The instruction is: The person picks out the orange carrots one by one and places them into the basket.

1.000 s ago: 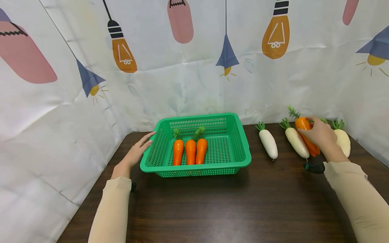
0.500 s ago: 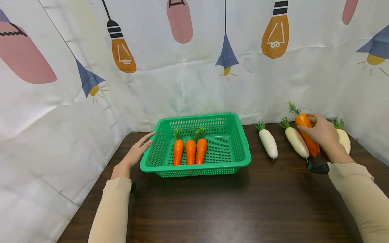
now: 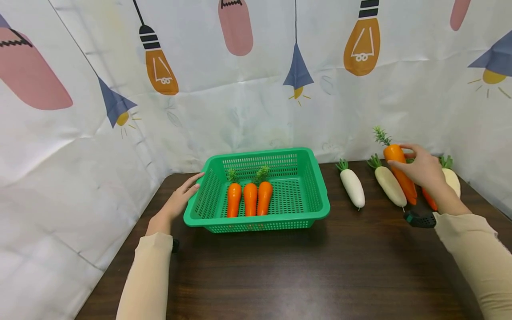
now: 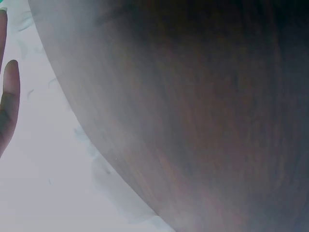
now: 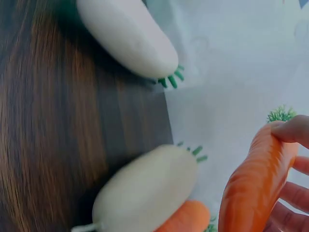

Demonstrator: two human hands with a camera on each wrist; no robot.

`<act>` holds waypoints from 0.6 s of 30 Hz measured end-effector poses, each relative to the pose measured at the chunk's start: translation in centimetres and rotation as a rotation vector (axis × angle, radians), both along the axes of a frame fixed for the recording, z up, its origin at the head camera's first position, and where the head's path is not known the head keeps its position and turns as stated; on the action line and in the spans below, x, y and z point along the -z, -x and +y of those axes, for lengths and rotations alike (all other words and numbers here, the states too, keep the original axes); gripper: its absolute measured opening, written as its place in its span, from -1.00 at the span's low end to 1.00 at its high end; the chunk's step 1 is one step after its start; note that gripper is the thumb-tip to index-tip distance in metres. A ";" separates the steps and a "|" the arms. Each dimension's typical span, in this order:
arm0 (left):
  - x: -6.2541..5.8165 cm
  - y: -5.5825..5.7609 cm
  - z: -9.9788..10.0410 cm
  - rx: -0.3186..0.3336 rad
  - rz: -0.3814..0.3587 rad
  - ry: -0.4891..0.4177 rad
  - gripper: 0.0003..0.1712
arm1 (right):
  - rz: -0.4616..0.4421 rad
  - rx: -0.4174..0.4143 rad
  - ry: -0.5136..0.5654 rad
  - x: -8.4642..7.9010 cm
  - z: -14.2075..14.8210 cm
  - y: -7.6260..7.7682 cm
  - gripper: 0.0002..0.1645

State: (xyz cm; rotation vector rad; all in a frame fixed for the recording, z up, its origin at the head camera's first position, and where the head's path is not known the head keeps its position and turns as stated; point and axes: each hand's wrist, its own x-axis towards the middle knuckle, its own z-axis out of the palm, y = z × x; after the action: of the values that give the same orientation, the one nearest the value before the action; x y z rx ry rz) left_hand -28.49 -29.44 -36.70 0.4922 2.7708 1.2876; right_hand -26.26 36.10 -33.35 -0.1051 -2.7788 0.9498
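My right hand (image 3: pixel 426 171) grips an orange carrot (image 3: pixel 401 171) near its leafy top, thumb on one side and fingers on the other. In the right wrist view the held carrot (image 5: pixel 258 179) tilts, its feathery green top by the thumb. A cream-white radish (image 3: pixel 391 186) lies just left of it, with part of another carrot (image 5: pixel 188 218) showing beside that radish in the wrist view. My left hand (image 3: pixel 178 202) has its fingers extended at the left rim of a green plastic basket (image 3: pixel 256 221). Inside the basket lie three carrots (image 3: pixel 250 200) side by side.
A whiter radish (image 3: pixel 353 188) lies between the basket and the cream one. Past my right wrist are another radish (image 3: pixel 452 181) and a carrot's lower end (image 3: pixel 429 200). A printed white curtain (image 3: pixel 256 106) rises behind the dark wooden table (image 3: pixel 280 271).
My right hand has lifted the carrot upward and slightly left, uncovering the lower end of another carrot near the wrist. My left hand stays at the basket rim.
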 end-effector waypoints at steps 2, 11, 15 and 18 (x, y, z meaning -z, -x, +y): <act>0.0 -0.1 0.0 -0.003 0.000 0.003 -0.33 | 0.013 -0.015 0.024 -0.1 -0.5 0.1 0.01; 0.0 0.1 0.0 0.000 0.006 0.014 -0.33 | 0.027 -0.070 0.143 -1.3 -2.4 0.1 0.07; -0.1 0.1 0.0 0.015 0.002 0.007 -0.33 | 0.000 -0.111 0.223 -2.1 -3.1 -0.1 0.07; -0.2 0.1 0.1 0.024 -0.010 0.006 -0.31 | -0.027 -0.144 0.298 -2.7 -3.8 -0.3 0.05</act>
State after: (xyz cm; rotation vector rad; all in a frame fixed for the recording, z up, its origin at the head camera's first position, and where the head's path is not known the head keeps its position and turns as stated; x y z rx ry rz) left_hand -28.57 -29.38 -36.51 0.5162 2.7511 1.2722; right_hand -26.00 32.29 -30.64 0.0392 -2.6778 1.4034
